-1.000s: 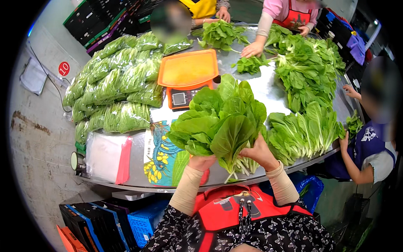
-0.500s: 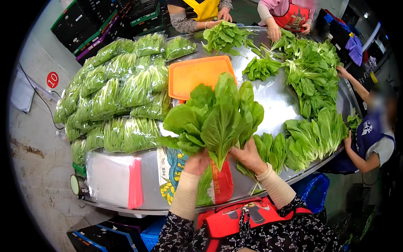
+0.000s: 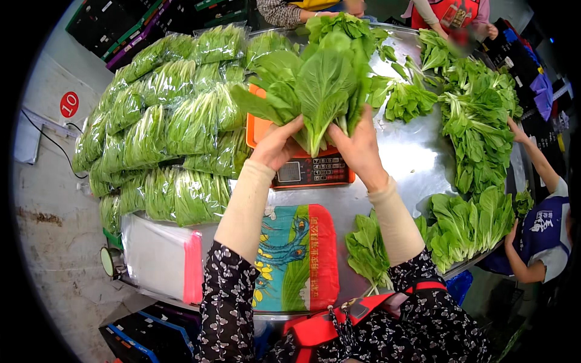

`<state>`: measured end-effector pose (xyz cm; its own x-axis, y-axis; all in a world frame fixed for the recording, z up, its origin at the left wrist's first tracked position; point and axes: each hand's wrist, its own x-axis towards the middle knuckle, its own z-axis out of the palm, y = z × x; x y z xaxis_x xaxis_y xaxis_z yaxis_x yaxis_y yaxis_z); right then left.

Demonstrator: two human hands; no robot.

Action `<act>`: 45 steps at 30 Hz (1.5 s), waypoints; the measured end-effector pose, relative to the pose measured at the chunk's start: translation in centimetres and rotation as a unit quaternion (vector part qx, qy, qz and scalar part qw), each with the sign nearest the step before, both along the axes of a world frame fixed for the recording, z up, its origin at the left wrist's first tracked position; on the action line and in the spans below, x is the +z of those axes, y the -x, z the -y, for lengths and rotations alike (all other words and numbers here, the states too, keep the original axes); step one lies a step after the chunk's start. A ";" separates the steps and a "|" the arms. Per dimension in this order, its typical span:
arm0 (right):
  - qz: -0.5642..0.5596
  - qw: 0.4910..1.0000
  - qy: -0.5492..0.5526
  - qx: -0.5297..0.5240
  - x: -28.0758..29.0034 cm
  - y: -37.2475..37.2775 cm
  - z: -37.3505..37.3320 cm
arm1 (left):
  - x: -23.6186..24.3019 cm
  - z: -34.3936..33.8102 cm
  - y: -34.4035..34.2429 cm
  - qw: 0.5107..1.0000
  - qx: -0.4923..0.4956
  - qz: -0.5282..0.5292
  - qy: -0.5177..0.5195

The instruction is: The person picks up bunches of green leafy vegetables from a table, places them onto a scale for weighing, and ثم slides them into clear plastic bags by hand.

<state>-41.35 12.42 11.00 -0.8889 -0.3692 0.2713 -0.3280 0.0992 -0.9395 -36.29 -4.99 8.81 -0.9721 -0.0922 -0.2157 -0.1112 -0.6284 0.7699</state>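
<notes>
While both hands (left hand, right hand) grip greens, scale waits.

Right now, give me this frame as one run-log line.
left hand: grips bunch stems | right hand: grips bunch stems | bunch of leafy greens: upright above orange scale | bagged greens: piled left

Bunch of greens: broad, bright green leaves fanning upward, pale stems gathered to a point at the bottom. Held upright in the air, clasped at the stem end between left hand and right hand, palms pressed in from either side. Raised above the orange scale, stem tips just over its tray, leaf tops reaching toward the far side of the metal table.
</notes>
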 end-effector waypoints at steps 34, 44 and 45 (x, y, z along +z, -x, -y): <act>-0.209 0.956 -0.206 -0.005 -6.5 3.9 -2.8 | -6.8 5.9 -0.9 0.818 0.157 0.125 0.539; -0.133 0.973 -0.177 -0.063 -6.6 5.8 -6.1 | -2.0 5.3 -8.5 0.891 0.109 0.165 0.410; -0.070 0.983 -0.159 -0.059 -6.6 5.8 -6.4 | -1.7 5.1 -9.0 0.891 0.113 0.165 0.408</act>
